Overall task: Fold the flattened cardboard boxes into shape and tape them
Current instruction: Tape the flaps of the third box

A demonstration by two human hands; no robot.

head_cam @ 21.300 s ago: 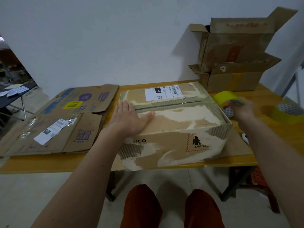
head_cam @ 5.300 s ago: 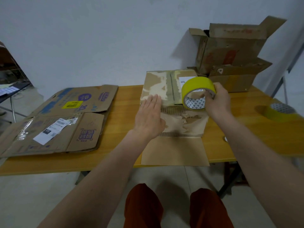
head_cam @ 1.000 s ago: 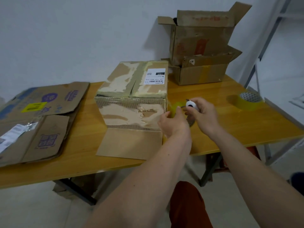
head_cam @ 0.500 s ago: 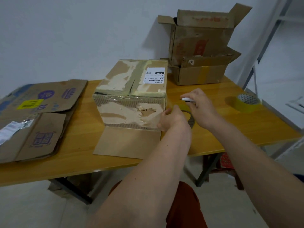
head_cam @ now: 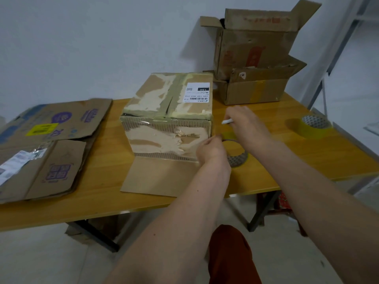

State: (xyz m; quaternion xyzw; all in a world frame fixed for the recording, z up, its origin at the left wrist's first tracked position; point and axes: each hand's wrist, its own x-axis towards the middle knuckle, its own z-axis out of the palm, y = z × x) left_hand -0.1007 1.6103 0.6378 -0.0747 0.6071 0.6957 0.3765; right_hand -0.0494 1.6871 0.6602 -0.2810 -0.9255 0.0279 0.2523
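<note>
Cardboard box [head_cam: 170, 119] folded | left hand [head_cam: 212, 150] pinches tape | right hand [head_cam: 246, 126] grips cutter [head_cam: 227, 121]

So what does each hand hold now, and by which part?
The left hand pinches the tape strip at its box end. The right hand grips a small white tool by one end, its tip sticking out.

Wooden table [head_cam: 320, 160], black metal legs; white wall [head_cam: 82, 48] behind; pale floor [head_cam: 41, 259]; metal frame [head_cam: 338, 48] at right.
</note>
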